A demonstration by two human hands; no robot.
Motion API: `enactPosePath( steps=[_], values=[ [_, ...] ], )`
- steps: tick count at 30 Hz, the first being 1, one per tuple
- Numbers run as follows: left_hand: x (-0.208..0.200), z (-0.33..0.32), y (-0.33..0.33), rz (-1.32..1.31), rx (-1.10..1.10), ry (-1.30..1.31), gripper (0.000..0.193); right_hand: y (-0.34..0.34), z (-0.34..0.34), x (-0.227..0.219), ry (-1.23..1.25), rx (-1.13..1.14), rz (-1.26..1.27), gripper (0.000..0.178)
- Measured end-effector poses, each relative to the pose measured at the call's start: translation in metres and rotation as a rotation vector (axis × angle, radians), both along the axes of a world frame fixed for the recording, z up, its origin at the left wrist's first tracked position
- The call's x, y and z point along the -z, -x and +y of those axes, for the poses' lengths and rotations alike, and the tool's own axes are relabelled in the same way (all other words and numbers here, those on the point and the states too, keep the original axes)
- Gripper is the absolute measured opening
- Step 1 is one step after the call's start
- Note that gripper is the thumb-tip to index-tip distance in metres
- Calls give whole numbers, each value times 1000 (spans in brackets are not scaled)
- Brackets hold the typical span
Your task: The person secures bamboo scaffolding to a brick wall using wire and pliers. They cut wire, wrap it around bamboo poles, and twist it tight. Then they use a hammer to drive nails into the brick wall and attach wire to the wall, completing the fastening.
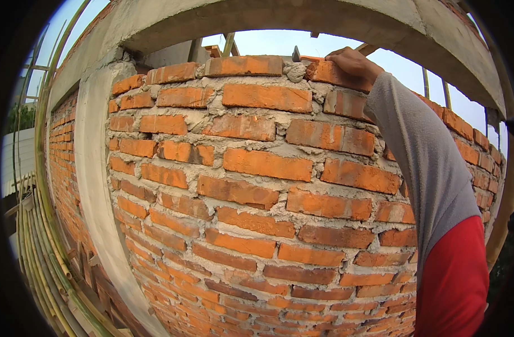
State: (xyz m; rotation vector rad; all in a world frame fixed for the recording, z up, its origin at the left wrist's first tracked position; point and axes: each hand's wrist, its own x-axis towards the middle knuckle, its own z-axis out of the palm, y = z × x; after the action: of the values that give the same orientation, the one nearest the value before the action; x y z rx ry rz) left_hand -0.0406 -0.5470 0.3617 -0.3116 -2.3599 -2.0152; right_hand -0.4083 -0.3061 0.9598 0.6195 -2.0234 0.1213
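Observation:
My right arm, in a grey sleeve with a red upper part, reaches up from the lower right along a brick wall (268, 160). At the wall's top edge my right hand (355, 63) is closed over an orange brick (331, 73) in the uppermost course, its fingers curled and partly hidden behind the top. Just left of it, a lump of grey mortar (294, 71) fills the joint beside the neighbouring brick (243, 65). A small dark upright tip (295, 54) pokes up behind that joint; its kind cannot be made out. My left hand is out of the picture.
A concrete beam (279, 16) arches above the wall. A concrete column (94, 168) stands at its left end. Bamboo poles (41, 258) lie lengthwise at the lower left, and an upright bamboo pole (42, 121) rises nearby. Rough mortar bulges from many joints.

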Motion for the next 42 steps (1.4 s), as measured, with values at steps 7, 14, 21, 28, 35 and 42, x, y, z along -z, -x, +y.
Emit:
enactPosePath(
  steps=[7,14,21,28,35,42],
  values=[
    [-6,-2,9,2,60,-10,20,21,12,3,-3,-110,6,49],
    [-40,-12,13,26,-9,135,18,-59,-10,79,247,-448,508,62],
    [-105,-9,58,381,-58,290,19,-228,-13,406,-298,-738,-805,70],
    [-164,39,131,380,162,368,32,-218,75,451,552,-719,-367,23],
    [-100,135,194,220,522,176,34,-193,158,524,1089,-475,-161,27],
    [-44,229,202,-234,712,-320,23,-192,196,537,1136,-225,201,30]
  ],
)
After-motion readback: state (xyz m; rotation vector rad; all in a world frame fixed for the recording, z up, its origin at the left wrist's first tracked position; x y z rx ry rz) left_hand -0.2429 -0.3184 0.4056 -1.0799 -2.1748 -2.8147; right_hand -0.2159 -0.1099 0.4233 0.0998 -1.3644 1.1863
